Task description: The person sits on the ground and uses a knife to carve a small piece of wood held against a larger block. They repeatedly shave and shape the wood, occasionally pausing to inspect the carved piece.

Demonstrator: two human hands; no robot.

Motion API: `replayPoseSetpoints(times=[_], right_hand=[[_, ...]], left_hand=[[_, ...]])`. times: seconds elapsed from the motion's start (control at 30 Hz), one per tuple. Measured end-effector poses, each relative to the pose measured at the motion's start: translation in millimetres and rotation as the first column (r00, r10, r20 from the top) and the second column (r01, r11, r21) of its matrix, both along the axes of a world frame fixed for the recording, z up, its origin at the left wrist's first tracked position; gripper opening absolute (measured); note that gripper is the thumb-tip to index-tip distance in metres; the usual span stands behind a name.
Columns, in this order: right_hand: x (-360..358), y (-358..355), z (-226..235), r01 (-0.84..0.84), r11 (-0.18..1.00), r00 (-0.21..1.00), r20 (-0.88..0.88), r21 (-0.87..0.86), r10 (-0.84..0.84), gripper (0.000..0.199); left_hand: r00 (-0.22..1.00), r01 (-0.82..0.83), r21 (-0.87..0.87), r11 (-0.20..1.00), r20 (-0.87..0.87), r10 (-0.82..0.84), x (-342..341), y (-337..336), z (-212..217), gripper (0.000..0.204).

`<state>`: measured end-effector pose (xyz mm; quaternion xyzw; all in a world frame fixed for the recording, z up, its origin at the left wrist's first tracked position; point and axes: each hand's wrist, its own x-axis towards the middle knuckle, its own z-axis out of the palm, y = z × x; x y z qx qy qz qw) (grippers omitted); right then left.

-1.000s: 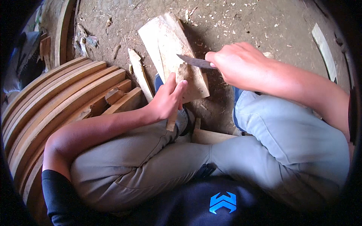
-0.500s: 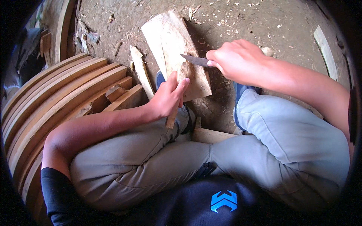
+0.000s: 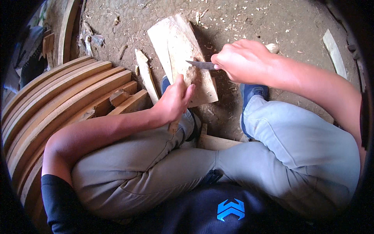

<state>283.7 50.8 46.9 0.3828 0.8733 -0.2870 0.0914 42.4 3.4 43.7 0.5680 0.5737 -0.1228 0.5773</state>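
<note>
My right hand point(image 3: 246, 61) is closed round the handle of a knife point(image 3: 200, 64). Its dark blade points left, at the upper end of a wooden piece point(image 3: 173, 125) that my left hand point(image 3: 174, 99) grips. The lower end of this piece sticks out below my fist, while its rough pale upper end lies over the board, hard to tell from it. Under both, a broad pale wooden board point(image 3: 168, 37) lies aslant on the ground by my left shoe point(image 3: 165, 82). The knife's handle is hidden in my fingers.
Long wooden planks point(image 3: 78, 93) are stacked at my left. A splintered wood strip point(image 3: 145, 70) lies beside the board. Wood chips are scattered over the dirt floor point(image 3: 249, 19). A flat pale slat point(image 3: 335, 52) lies at far right, and a small round pale object point(image 3: 272, 48) beyond my right wrist.
The thumb of my left hand has shifted and the held wooden piece is tilted slightly differently. My right hand and the knife have barely moved.
</note>
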Motion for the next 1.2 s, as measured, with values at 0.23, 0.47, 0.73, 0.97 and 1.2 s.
replayPoseSetpoints(times=[0.23,0.47,0.73,0.97,1.2], right_hand=[[-7,15,17,0.054,0.984,0.995,0.097,-0.173,-0.038,0.018],[2,55,-8,0.03,0.76,0.998,-0.022,-0.649,-0.058,0.025],[12,30,-32,0.17,0.542,0.945,-0.018,-0.823,-0.325,0.027],[17,10,-31,0.324,0.658,0.793,-0.184,-0.68,-0.58,0.031],[14,-1,-7,0.439,0.731,0.804,-0.135,-0.523,-0.579,0.027]], left_hand=[[0.998,0.064,-0.009,0.998,0.013,-0.064,1,4,2,0.031],[0.994,0.105,-0.028,0.994,0.042,-0.104,5,8,2,0.031],[0.988,0.114,-0.02,0.993,0.109,-0.111,-7,6,-4,0.035],[0.996,0.057,-0.073,0.996,0.077,-0.051,-6,8,2,0.039],[0.987,-0.028,-0.093,0.995,0.153,0.042,-15,6,-3,0.036]])
